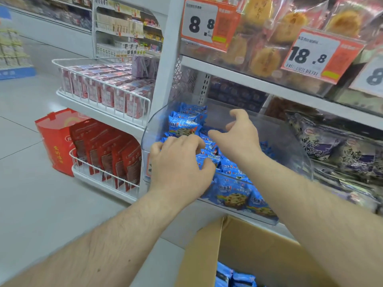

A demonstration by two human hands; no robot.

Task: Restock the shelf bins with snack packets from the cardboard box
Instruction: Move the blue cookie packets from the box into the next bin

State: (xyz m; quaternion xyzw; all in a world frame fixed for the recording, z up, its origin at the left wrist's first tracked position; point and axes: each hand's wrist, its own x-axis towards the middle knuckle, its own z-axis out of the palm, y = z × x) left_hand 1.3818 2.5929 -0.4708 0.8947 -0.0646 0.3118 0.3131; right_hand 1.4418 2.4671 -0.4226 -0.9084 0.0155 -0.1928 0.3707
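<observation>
Bin (154, 129): clear plastic, curved side walls, on the lower shelf; holds blue packets (184, 126).
Packets: rear ones stand upright in a row, faces outward; front ones (232, 195) lie flat, long axis across the bin front.
Left hand (179, 164): palm down over the pile, fingers curled onto packets at bin centre; whether it grips one, cannot tell.
Right hand (238, 135): deeper in the bin, fingers spread and loosely bent, holding nothing visible.
Box (259, 245): cardboard, flaps open, below the bin at frame bottom; more blue packets (234, 277) inside.
Shelf (238, 71): white metal; price tags (199, 23) on the tier above.
Room: shop aisle, pale tiled floor (31, 193); wire racks (107, 94) with red packs to the left.
</observation>
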